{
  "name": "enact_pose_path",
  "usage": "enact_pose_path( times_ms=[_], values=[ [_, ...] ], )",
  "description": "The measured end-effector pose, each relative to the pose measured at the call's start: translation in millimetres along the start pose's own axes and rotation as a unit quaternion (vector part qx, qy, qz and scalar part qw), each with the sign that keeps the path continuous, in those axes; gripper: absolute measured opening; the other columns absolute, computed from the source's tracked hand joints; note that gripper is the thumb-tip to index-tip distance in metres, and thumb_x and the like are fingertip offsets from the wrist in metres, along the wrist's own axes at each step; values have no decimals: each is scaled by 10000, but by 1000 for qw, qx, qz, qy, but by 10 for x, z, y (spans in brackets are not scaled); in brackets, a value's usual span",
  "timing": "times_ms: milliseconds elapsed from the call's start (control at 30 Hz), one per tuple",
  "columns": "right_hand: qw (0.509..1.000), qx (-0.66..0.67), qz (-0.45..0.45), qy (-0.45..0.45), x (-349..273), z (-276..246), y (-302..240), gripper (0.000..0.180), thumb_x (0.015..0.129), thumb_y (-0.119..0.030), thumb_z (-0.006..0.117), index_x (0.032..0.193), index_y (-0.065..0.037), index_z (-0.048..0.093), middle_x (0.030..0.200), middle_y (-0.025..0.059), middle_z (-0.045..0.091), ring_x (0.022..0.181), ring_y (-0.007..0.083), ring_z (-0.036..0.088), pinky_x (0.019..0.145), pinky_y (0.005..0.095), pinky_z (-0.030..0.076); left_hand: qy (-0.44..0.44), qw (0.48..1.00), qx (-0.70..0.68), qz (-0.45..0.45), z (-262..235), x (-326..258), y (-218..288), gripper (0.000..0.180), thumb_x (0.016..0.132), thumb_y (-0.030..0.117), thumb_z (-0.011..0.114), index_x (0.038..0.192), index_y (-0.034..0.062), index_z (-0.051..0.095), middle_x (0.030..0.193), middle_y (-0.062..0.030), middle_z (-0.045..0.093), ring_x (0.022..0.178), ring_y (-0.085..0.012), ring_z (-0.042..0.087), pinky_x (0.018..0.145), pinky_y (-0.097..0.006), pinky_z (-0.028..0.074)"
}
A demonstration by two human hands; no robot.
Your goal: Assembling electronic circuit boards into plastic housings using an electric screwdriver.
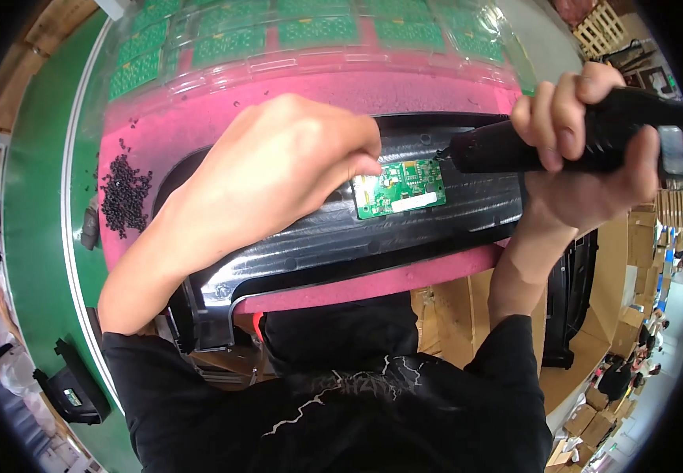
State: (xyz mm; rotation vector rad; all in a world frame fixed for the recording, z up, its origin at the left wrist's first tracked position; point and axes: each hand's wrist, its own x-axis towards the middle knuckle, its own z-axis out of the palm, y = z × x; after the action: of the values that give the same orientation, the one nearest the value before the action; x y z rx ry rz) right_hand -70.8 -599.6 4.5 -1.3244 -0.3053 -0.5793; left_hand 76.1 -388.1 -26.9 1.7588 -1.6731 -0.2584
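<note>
A green circuit board [389,189] with a white strip lies on a long, curved black plastic panel [302,244]. At the board's upper left corner, my left hand [302,150] has its thumb and fingers drawn together in a pinch. Whatever sits between those fingertips is hidden. My right hand [586,134] is wrapped around a black electric screwdriver [487,148], held almost level. Its tip points left and meets the board's upper right corner; whether a screw is under it is too small to tell.
A heap of small black screws [125,197] lies left on the pink mat [318,296]. Clear plastic trays [310,59] with several green boards stand at the far side. Another black plastic part [74,390] with a small board sits at lower left. A cardboard box [601,299] stands at right.
</note>
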Motion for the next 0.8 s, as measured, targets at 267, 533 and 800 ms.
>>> enact_pose_path(
  times_ms=[267, 533, 800],
  values=[
    [999, -2, 32, 29, -42, -200, 164, 491, 897, -489, 495, 1024, -15, 519, 657, 1, 479, 510, 85, 399, 543, 250, 318, -127, 992, -23, 15, 88, 63, -92, 134, 793, 114, 693, 865, 12, 644, 814, -95, 676, 763, -290, 650, 648, -387, 515],
    [999, -13, 23, 32, -32, -187, 230, 494, 897, -496, 492, 1013, -17, 513, 654, -2, 474, 510, 83, 398, 544, 248, 316, -168, 986, -25, -6, 166, 71, -157, 148, 802, 109, 670, 904, 9, 630, 822, -98, 670, 787, -298, 655, 647, -383, 515],
    [997, -40, 38, 46, -13, -165, 299, 485, 895, -498, 476, 992, -26, 521, 633, -12, 454, 498, 74, 370, 538, 246, 297, -180, 983, 5, -38, 169, 25, -178, 153, 839, 72, 632, 982, 18, 633, 848, -102, 673, 775, -322, 653, 602, -389, 505]
  ],
)
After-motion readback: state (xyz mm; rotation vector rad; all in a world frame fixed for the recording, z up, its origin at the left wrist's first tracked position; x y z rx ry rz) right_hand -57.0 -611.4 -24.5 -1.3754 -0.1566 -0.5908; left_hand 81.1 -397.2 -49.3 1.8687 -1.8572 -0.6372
